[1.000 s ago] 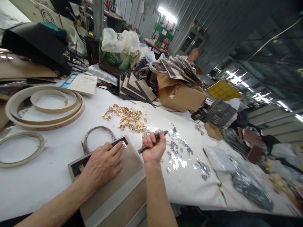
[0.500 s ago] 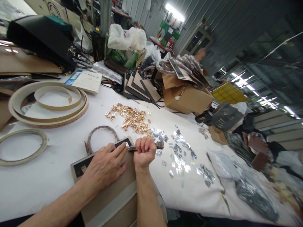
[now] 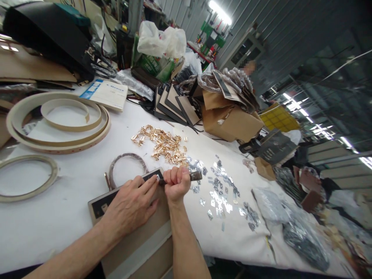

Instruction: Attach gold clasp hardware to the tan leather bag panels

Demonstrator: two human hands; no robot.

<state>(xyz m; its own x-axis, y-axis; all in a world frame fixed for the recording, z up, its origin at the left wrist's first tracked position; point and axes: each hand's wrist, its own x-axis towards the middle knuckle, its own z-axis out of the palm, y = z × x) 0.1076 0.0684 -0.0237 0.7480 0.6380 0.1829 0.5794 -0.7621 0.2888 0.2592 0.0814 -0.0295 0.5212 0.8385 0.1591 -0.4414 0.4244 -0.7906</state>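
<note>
My left hand [image 3: 129, 205] lies flat, fingers stretched out, on a tan panel with a black top band [image 3: 139, 236] at the table's near edge. Its fingertips rest by a small shiny metal piece at the band's right corner. My right hand [image 3: 176, 183] is a fist around a dark-handled tool [image 3: 195, 176], whose tip points at that corner. A heap of gold metal clips [image 3: 162, 144] lies just beyond, and silver metal pieces [image 3: 221, 190] are scattered to the right.
Coiled tan strips [image 3: 58, 128] and a thin ring [image 3: 27, 182] lie left. A booklet [image 3: 105, 93], stacked panels [image 3: 174, 106], a cardboard box [image 3: 232, 122] and plastic bags [image 3: 161, 38] crowd the back. Bagged parts [image 3: 302, 232] sit right. A person stands far behind.
My right hand swung the tool down from a raised position and brought its tip to the panel's corner beside my left fingertips. The left hand stayed flat on the panel.
</note>
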